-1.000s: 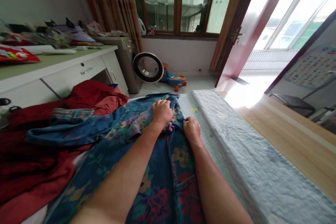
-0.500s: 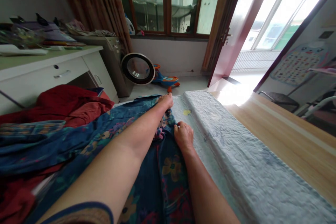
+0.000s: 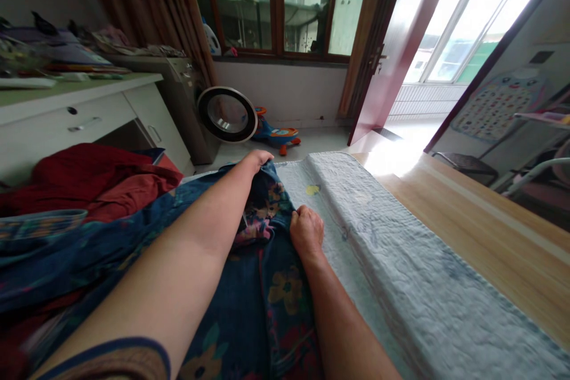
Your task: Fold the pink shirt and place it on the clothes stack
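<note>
A dark blue floral denim garment point(image 3: 249, 309) lies spread out in front of me, its lower part running toward my body. My left hand point(image 3: 260, 158) pinches its far edge and holds that fabric slightly raised. Between my hands the cloth opens into a fold where a pink and brown flower print shows. My right hand point(image 3: 308, 227) is closed on the garment's right edge, nearer to me. Under the garment and to its right lies a pale quilted pad point(image 3: 383, 249) with a raised ridge. Whether the garment is trousers or something else I cannot tell.
Red clothes point(image 3: 93, 175) are heaped at the left by a white desk point(image 3: 102, 119) covered with clutter. Behind stand a washing machine with its round door point(image 3: 228, 114) open and a blue-orange ride-on toy point(image 3: 278, 133). A wooden surface point(image 3: 445, 190) extends right; a red door point(image 3: 378, 71) stands ajar.
My left hand has moved left, drawing the garment's far edge with it, so the fold between my hands has widened. My right hand keeps its hold. The view has shifted slightly.
</note>
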The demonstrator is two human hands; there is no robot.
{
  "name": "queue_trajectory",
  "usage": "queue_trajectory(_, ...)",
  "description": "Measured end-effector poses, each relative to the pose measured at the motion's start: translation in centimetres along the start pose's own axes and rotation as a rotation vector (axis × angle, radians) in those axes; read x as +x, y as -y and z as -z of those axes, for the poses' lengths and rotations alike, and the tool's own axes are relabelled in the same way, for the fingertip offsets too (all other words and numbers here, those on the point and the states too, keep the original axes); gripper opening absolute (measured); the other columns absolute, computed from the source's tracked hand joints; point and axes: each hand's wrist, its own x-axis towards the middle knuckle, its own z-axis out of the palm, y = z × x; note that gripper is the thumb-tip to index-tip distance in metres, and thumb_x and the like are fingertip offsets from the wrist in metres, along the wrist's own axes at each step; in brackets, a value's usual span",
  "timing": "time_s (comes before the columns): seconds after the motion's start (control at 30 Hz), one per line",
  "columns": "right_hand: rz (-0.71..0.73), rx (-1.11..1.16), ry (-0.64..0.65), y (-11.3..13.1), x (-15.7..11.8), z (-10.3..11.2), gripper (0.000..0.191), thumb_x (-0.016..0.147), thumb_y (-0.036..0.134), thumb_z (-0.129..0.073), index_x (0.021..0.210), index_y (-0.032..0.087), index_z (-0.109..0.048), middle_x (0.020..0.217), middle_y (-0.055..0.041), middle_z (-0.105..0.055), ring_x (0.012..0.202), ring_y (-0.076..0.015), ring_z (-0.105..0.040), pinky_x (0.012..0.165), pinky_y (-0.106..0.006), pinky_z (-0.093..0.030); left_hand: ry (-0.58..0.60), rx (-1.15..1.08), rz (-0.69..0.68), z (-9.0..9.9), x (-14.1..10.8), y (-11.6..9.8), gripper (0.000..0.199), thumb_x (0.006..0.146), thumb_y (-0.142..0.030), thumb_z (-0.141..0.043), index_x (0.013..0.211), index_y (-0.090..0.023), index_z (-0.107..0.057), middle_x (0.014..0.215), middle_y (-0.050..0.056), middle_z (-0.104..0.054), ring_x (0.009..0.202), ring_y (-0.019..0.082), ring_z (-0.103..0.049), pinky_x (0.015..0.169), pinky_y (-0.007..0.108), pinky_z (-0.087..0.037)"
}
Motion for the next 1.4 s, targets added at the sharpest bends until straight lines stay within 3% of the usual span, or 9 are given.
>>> queue_trajectory(0.1, -0.026, 0.033, -0.012, 0.1, 0.0, 0.0, 0.019, 0.097, 0.026, -0.047, 0.095, 0.018, -0.064, 0.095, -0.0079, -0.073, 0.094, -0.0212, -0.066, 0.078, -0.029, -0.039, 0.022, -0.122, 0.024, 0.5, 0.3, 0.0, 0.024, 0.069, -0.034, -0.076, 0.06, -0.016, -0.062, 0.051, 0.006, -0.063, 0.054, 0.025, -0.065, 0.056, 0.036, -0.056)
queue_trajectory(0.2, -0.056, 0.068, -0.001, 0.2, -0.1, 0.2, 0.02, 0.099, 0.028, -0.043, 0.099, 0.019, -0.061, 0.093, -0.0073, -0.073, 0.089, -0.0209, -0.067, 0.072, -0.029, -0.039, -0.02, -0.202, -0.025, 0.1, 0.3, 0.4, 0.022, 0.071, -0.034, -0.075, 0.068, -0.016, -0.063, 0.056, 0.003, -0.065, 0.054, 0.018, -0.063, 0.056, 0.03, -0.054)
queue_trajectory(0.37, -0.083, 0.064, 0.026, 0.2, -0.2, 0.4, 0.021, 0.099, 0.027, -0.04, 0.103, 0.021, -0.06, 0.093, -0.0079, -0.073, 0.087, -0.0223, -0.068, 0.067, -0.029, -0.038, -0.108, -0.198, -0.105, -2.3, 0.0, 1.7, 0.03, 0.075, -0.027, -0.07, 0.101, -0.013, -0.065, 0.085, 0.007, -0.073, 0.074, 0.017, -0.068, 0.067, 0.025, -0.052)
queue_trajectory(0.53, -0.068, 0.047, 0.027, 0.1, -0.1, 0.2, 0.025, 0.096, 0.021, -0.04, 0.113, 0.02, -0.058, 0.091, -0.0091, -0.074, 0.085, -0.0229, -0.069, 0.067, -0.029, -0.04, -0.01, -0.062, -0.144, -3.8, 0.2, 2.8, 0.064, 0.065, -0.006, -0.07, 0.127, -0.015, -0.055, 0.115, 0.013, -0.07, 0.095, 0.019, -0.068, 0.08, 0.025, -0.051)
queue_trajectory(0.73, -0.063, 0.047, 0.017, 0.1, -0.2, 0.2, 0.03, 0.094, 0.019, -0.038, 0.116, 0.019, -0.058, 0.093, -0.0103, -0.074, 0.086, -0.0244, -0.07, 0.068, -0.03, -0.042, -0.005, 0.196, -0.143, -2.8, 0.9, 3.1, 0.061, 0.06, -0.012, -0.075, 0.12, -0.014, -0.06, 0.114, 0.014, -0.07, 0.105, 0.025, -0.065, 0.086, 0.029, -0.049)
queue_trajectory(0.9, -0.06, 0.056, 0.025, 0.2, -0.2, 0.4, 0.034, 0.093, 0.017, -0.037, 0.12, 0.019, -0.057, 0.096, -0.0113, -0.074, 0.088, -0.0245, -0.07, 0.072, -0.031, -0.044, 0.067, 0.333, -0.113, -2.5, 0.6, 3.1, 0.024, 0.059, -0.027, -0.078, 0.08, -0.019, -0.072, 0.082, 0.005, -0.074, 0.088, 0.026, -0.068, 0.077, 0.028, -0.05)
queue_trajectory(1.07, -0.075, 0.069, 0.032, 0.2, -0.2, 0.6, 0.038, 0.09, 0.014, -0.038, 0.124, 0.018, -0.055, 0.097, -0.0125, -0.074, 0.088, -0.0247, -0.07, 0.072, -0.031, -0.045, 0.082, 0.349, -0.117, -3.3, 0.7, 2.1, 0.01, 0.057, -0.019, -0.076, 0.057, -0.018, -0.066, 0.067, 0.006, -0.07, 0.089, 0.027, -0.068, 0.077, 0.026, -0.048)
queue_trajectory(1.23, -0.082, 0.065, 0.029, 0.2, -0.2, 0.7, 0.037, 0.09, 0.014, -0.039, 0.123, 0.018, -0.056, 0.095, -0.0116, -0.074, 0.088, -0.0253, -0.07, 0.07, -0.03, -0.044, 0.027, 0.256, -0.131, -4.4, 1.0, 1.3, 0.016, 0.07, -0.029, -0.072, 0.06, -0.018, -0.066, 0.063, 0.005, -0.067, 0.078, 0.023, -0.066, 0.067, 0.025, -0.047)
queue_trajectory(1.4, -0.09, 0.056, 0.025, 0.1, -0.1, 0.6, 0.035, 0.095, 0.017, -0.037, 0.124, 0.018, -0.055, 0.096, -0.012, -0.074, 0.088, -0.0242, -0.07, 0.07, -0.03, -0.044, -0.053, 0.172, -0.113, -5.4, 0.7, 2.0, 0.021, 0.082, -0.035, -0.061, 0.07, -0.018, -0.066, 0.065, 0.004, -0.065, 0.073, 0.02, -0.064, 0.064, 0.024, -0.047)
